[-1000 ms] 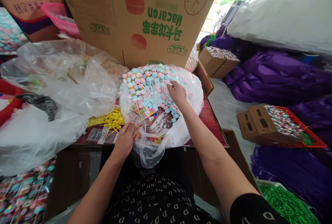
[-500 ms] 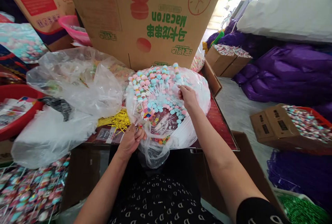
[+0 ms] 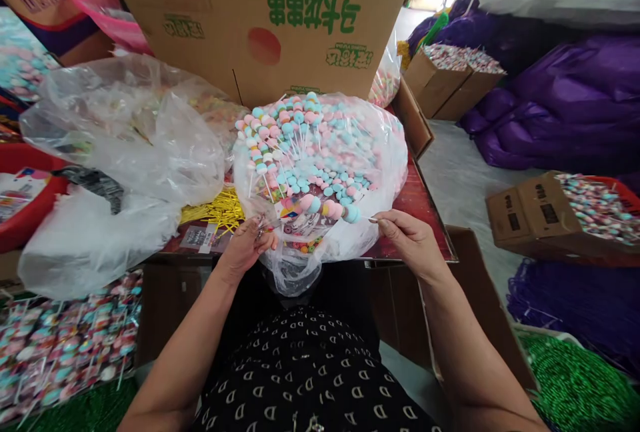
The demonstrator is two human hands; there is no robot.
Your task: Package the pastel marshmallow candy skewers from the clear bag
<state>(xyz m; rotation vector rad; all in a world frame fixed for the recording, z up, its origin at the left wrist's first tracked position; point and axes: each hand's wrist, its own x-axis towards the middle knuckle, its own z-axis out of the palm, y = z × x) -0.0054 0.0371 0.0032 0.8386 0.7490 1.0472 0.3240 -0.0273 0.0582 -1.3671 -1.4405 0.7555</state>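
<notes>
My right hand pinches the white stick of a candy skewer, which lies level with its pink, blue and brownish pieces pointing left. Facing its tip, my left hand has its fingers closed on a small clear wrapper with a colourful print. Whether the tip is inside the wrapper, I cannot tell. Behind both hands a large clear plastic bag spreads over the table, full of loose pink and blue candies. Several finished candy skewers lie fanned on its left part, sticks toward me.
Yellow twist ties lie left of the bag, beside another crumpled plastic bag. A tall cardboard box stands behind. Wrapped skewers fill the lower left. At right are cartons and green twisted strands.
My right hand has come from over the candy pile toward me and right, bringing a skewer by its stick. My left hand stays near the same place with the wrapper. The view has tilted down.
</notes>
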